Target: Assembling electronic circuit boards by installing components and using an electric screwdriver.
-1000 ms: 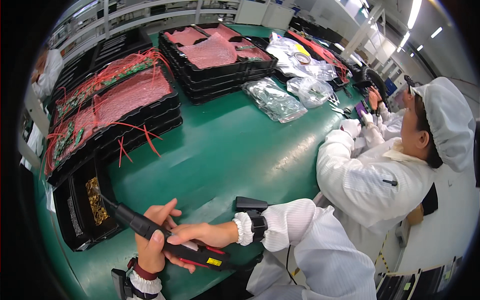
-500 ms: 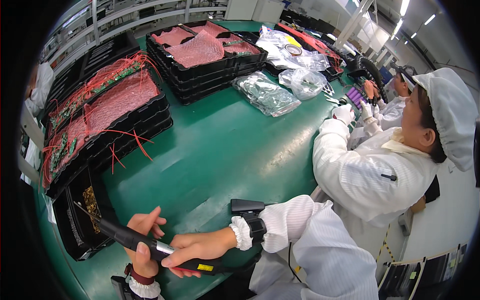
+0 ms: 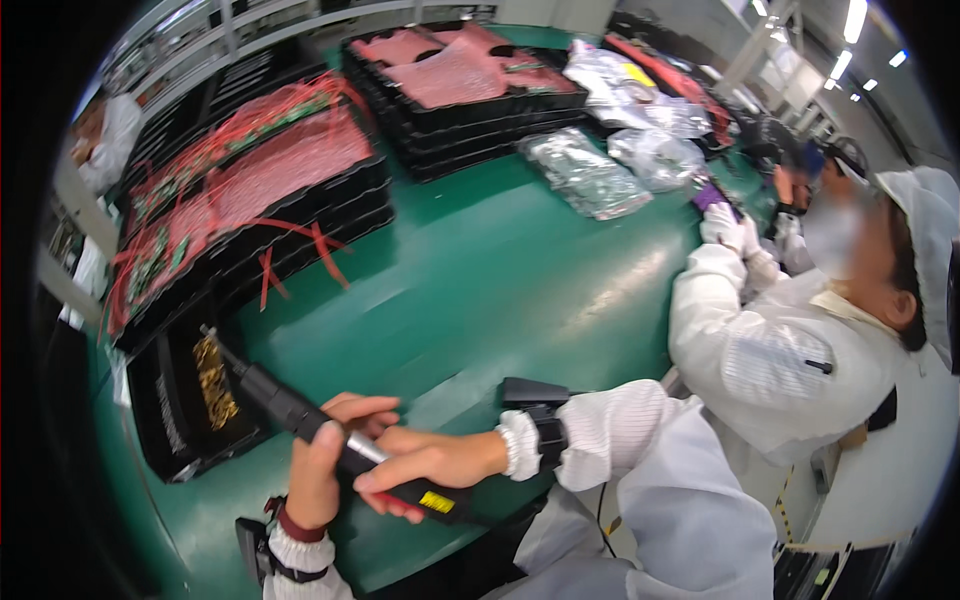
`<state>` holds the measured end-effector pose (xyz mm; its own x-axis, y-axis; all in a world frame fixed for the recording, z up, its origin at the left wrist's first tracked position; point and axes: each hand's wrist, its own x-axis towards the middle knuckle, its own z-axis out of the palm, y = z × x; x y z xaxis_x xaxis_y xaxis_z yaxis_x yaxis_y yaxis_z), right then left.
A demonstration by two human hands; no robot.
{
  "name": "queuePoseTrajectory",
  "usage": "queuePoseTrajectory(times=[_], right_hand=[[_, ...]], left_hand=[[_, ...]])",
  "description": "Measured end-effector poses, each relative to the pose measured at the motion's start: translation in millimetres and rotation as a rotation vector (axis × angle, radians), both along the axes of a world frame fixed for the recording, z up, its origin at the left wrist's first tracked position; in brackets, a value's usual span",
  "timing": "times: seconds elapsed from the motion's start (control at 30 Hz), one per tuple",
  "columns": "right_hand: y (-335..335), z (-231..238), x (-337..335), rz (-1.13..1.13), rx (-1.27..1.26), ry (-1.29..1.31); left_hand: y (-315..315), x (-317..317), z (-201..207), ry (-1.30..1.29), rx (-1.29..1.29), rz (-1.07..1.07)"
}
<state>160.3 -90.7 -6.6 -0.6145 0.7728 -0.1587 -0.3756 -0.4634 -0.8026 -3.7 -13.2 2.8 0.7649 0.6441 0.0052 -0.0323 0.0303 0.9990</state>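
Note:
A black electric screwdriver [image 3: 275, 395] with a silver band and a yellow label slants up and left over the green table. My right hand [image 3: 430, 462] is closed round its rear part. My left hand [image 3: 322, 470] has its thumb against the front of the body, with the fingers stretched out behind it. The driver's thin tip lies over the far end of a black bin [image 3: 182, 465], where gold-coloured screws [image 3: 215, 390] fill one compartment. Small silvery pieces [image 3: 168, 410] line the compartment beside them; their kind is unclear.
Black stacked trays [image 3: 300, 225] with pink bubble wrap, green circuit boards and red wires stand left; a second stack [image 3: 470, 125] stands behind. Clear plastic bags [image 3: 585, 175] lie at the far right. A co-worker in white [image 3: 770, 350] sits close on my right, gloved hands on purple parts.
The whole view has shifted, with the table's contents now further right. Against the bin, the screwdriver's tip has moved toward the far end of the gold screws. Both hands stay on the driver.

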Motion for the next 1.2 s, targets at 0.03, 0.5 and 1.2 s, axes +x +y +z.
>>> queuePoseTrajectory(times=[0.03, 0.5, 1.2], right_hand=[[0.1, -1.2, 1.7, 0.005, 0.004, 0.001], [0.8, 24.6, 21.6, 0.108, -0.043, -0.014], [10.9, 12.8, 27.3, 0.438, 0.195, -0.088]], left_hand=[[3.5, 0.1, 0.6, 0.012, 0.016, -0.080], [19.7, -9.2, -13.7, -0.044, 0.766, -0.074], [26.0, -18.6, -3.5, -0.113, 0.843, 0.637]])
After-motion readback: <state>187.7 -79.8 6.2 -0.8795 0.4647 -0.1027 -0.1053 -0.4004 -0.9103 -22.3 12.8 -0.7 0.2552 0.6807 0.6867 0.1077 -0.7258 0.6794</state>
